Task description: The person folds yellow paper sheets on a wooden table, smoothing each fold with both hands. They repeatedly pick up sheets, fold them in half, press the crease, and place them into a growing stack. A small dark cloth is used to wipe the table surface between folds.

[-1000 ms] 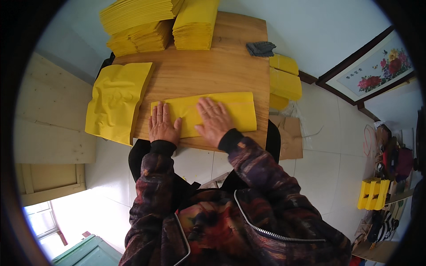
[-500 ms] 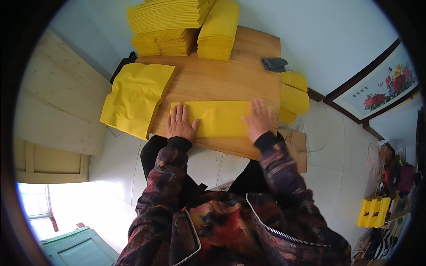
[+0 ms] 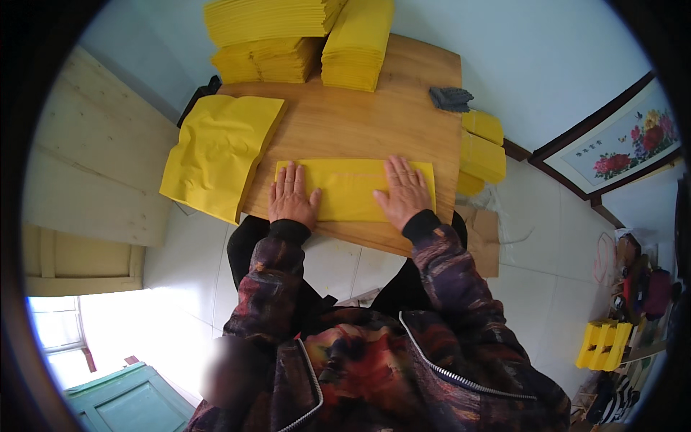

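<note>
A flat, folded yellow paper sheet (image 3: 349,194) lies lengthwise near the front edge of the wooden table (image 3: 353,122). On its left end my left hand (image 3: 294,196) presses flat, fingers stretched away from me. My right hand (image 3: 404,191) rests toward the right end, palm down with fingers extended. Neither hand grasps anything. To the left, a pile of wide, wrinkled yellow sheets (image 3: 219,155) overhangs the table's left edge.
Tall stacks of folded yellow paper (image 3: 353,54) stand at the back of the table. A crumpled grey cloth (image 3: 451,99) lies at the right edge. Beyond that edge are yellow bundles (image 3: 481,155) and a brown cardboard piece (image 3: 481,237). A framed flower picture (image 3: 612,140) leans by the wall.
My right hand has slid left along the folded yellow paper, uncovering its right end, and now lies still. My left hand stays on the left end.
</note>
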The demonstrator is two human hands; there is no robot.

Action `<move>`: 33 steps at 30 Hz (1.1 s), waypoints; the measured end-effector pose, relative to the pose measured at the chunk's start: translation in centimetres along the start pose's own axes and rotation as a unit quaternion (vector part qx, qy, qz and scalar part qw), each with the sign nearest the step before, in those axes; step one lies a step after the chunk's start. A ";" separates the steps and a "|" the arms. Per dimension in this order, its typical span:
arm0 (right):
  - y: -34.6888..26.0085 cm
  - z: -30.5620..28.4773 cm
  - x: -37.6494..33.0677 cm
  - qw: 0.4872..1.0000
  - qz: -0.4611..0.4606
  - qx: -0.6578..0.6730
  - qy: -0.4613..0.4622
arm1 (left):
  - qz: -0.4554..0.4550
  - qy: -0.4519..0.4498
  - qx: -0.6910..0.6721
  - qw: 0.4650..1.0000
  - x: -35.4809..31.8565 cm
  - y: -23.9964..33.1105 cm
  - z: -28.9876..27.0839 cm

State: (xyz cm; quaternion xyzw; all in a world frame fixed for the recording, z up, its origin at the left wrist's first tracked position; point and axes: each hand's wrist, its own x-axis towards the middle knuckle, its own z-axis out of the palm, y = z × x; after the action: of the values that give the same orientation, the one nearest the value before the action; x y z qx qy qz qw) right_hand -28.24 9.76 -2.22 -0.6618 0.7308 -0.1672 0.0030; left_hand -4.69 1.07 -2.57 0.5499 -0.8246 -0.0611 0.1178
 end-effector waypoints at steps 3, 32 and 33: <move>2.3 -0.8 -0.5 0.999 0.033 -0.015 -0.010 | 0.009 0.015 -0.001 1.000 0.0 -0.3 0.6; 1.4 -8.5 -10.0 0.983 0.115 0.139 0.002 | 0.353 -0.201 0.155 0.901 17.0 8.2 0.0; 1.4 -8.6 -10.0 0.983 0.103 0.151 0.021 | 0.367 -0.188 0.161 0.897 17.8 8.9 -0.1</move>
State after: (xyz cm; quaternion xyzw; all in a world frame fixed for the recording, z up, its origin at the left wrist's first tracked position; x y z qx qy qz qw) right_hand -30.26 21.60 3.39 -0.5710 0.7615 -0.2885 0.1045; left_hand -19.17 -11.82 1.86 0.1985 -0.9731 0.0181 -0.1156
